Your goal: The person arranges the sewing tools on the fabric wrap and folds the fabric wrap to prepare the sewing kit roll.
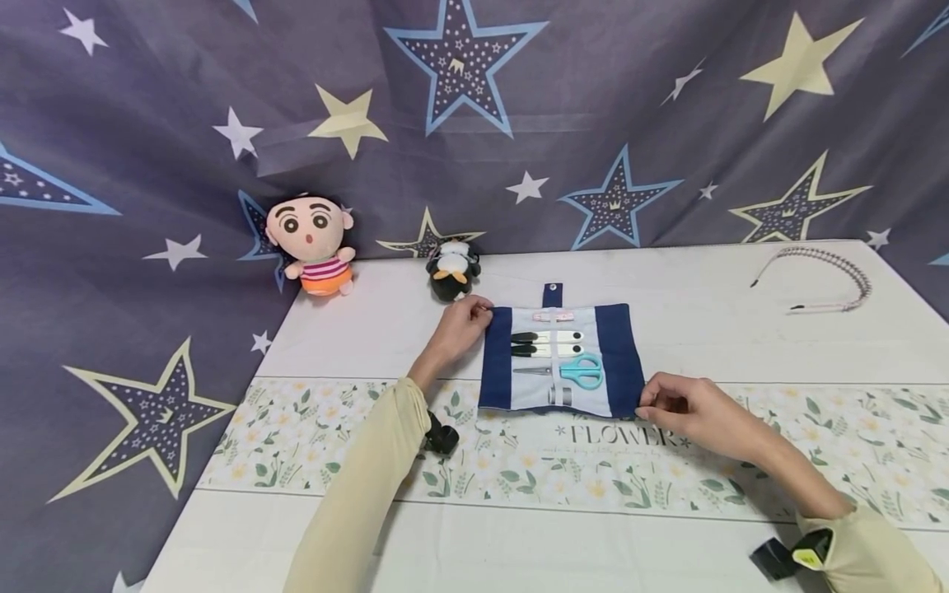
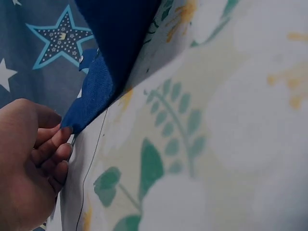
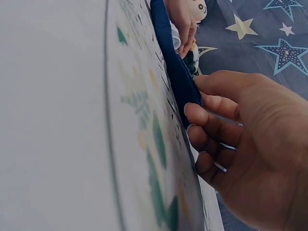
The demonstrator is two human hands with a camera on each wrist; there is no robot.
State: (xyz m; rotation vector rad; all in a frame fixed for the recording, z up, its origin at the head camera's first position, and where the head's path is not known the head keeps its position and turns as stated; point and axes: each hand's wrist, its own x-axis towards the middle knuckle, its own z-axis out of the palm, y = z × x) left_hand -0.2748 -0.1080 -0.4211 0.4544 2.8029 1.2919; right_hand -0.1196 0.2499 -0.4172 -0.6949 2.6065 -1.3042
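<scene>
A navy fabric sewing kit (image 1: 621, 354) lies unfolded, its pale lining showing. Turquoise-handled scissors (image 1: 582, 371), two black-and-white thread snips (image 1: 567, 337), a small pink-and-white item (image 1: 553, 317) and silvery spools (image 1: 561, 396) sit under a centre strap. A snap tab (image 1: 553, 295) sticks out at the far edge. At the kit's far left corner, my left hand (image 1: 461, 328) pinches the cloth between thumb and fingers; the left wrist view shows the navy edge (image 2: 89, 113) there. My right hand (image 1: 693, 414) pinches the near right corner, seen also as a navy edge (image 3: 175, 72) in the right wrist view.
Behind the kit stand a plush doll (image 1: 315, 245) in a striped shirt and a penguin plush (image 1: 451, 272). A braided headband (image 1: 838, 276) lies at the back right. A floral strip (image 1: 311, 436) crosses the white table cover, and a starry curtain (image 1: 519, 99) hangs behind.
</scene>
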